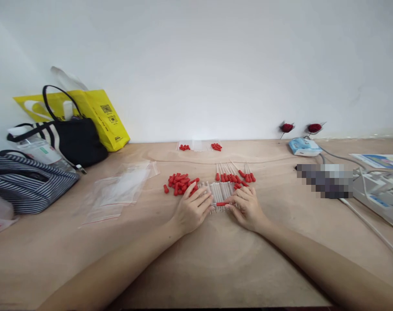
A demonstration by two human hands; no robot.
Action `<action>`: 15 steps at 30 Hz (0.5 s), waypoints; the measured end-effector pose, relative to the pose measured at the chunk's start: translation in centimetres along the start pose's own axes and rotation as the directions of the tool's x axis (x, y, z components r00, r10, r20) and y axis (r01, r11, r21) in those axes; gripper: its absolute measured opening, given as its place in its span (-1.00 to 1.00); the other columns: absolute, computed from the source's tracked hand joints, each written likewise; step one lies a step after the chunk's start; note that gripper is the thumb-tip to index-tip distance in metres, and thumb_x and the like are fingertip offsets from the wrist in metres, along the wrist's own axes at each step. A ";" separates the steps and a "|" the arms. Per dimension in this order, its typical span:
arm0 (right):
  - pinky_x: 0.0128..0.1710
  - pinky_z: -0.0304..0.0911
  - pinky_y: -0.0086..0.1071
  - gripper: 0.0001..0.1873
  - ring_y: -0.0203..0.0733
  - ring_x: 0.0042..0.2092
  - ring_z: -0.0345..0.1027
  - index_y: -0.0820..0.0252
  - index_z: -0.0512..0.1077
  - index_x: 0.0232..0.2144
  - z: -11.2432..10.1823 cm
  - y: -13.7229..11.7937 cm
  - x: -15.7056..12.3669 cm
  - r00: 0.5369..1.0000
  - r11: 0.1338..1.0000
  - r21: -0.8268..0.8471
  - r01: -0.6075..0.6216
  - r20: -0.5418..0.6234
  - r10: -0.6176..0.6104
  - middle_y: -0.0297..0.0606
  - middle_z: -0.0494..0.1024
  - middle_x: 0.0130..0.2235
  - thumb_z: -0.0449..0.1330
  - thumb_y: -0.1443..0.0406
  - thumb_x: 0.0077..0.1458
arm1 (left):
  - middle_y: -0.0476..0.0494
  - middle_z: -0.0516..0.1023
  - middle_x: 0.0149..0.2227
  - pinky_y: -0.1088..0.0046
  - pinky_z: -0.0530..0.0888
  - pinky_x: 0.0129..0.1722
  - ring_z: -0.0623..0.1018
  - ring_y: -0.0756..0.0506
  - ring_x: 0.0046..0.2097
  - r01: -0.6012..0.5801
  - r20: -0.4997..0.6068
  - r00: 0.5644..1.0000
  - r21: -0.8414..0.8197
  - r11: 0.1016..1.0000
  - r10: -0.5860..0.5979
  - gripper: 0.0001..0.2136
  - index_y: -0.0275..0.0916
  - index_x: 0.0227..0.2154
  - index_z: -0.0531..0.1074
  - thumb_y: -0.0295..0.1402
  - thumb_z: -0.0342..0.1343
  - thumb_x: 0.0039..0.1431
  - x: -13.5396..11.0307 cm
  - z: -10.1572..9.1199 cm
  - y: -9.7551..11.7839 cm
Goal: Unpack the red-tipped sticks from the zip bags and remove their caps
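Observation:
Between my two hands, a red rubber dropper bulb [221, 204] lies crosswise over a row of clear thin tubes [221, 190]. My right hand [247, 208] pinches the bulb's right end with thumb and fingers. My left hand [192, 211] is closed at the bulb's left side, on what looks like a thin clear tube, mostly hidden by the fingers. A heap of loose red bulbs [181, 183] lies just beyond my left hand. Past my right hand, several droppers [229, 176] with red bulbs on clear tubes point toward the wall.
Clear zip bags [122, 188] lie at left, near a striped bag [31, 185], a black handbag [76, 140] and a yellow bag [109, 116]. By the wall is a clear bag [201, 145] with red bulbs. At right are a tissue pack [305, 147] and white cables [368, 222].

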State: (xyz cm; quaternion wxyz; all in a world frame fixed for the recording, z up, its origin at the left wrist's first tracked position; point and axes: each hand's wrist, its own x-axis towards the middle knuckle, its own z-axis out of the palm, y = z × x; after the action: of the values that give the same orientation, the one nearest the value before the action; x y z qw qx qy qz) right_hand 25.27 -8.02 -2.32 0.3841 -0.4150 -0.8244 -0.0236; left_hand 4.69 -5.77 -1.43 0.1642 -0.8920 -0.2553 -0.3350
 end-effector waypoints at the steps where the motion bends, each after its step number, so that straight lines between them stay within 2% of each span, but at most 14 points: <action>1: -0.26 -0.07 -0.31 -0.84 -0.29 -0.36 0.15 0.12 0.41 -0.42 0.1 0.0 0.1 1.000 1.000 0.001 0.012 -0.005 -0.012 -0.35 0.40 -0.48 0.04 0.25 0.08 | -0.08 0.54 -0.23 0.13 0.15 0.07 0.43 -0.11 -0.09 -0.003 0.002 1.000 -0.006 1.000 0.003 -0.83 -0.27 -0.25 0.41 -0.38 -0.01 0.12 0.1 0.1 -0.1; 8: -0.14 -0.08 -0.24 -0.85 -0.28 -0.31 0.20 0.06 0.43 -0.33 0.9 -0.4 0.8 0.991 0.986 -0.136 0.094 -0.087 -0.106 -0.36 0.46 -0.38 0.12 0.21 0.02 | -0.03 0.56 -0.30 0.19 0.18 0.07 0.47 -0.06 -0.15 -0.032 -0.010 0.999 -0.019 0.999 0.032 -0.88 -0.27 -0.38 0.43 -0.45 -0.02 0.12 0.3 0.9 -0.6; 15: -0.08 -0.10 -0.19 -0.88 -0.33 -0.38 0.18 0.08 0.43 -0.35 1.3 -0.6 0.5 0.973 0.957 -0.241 0.163 -0.121 -0.197 -0.41 0.42 -0.53 0.12 0.32 0.01 | -0.02 0.56 -0.28 0.09 0.11 0.09 0.47 -0.09 -0.13 -0.047 -0.028 0.998 0.004 0.999 0.047 -0.87 -0.22 -0.37 0.44 -0.47 0.00 0.10 0.2 0.4 -0.4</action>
State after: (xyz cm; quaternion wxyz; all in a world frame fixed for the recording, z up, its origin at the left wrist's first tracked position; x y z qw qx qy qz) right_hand 23.87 -7.63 -2.69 0.3883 -0.3769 -0.8207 -0.1834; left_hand 4.79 -5.18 -1.51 0.1771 -0.8928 -0.2324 -0.3430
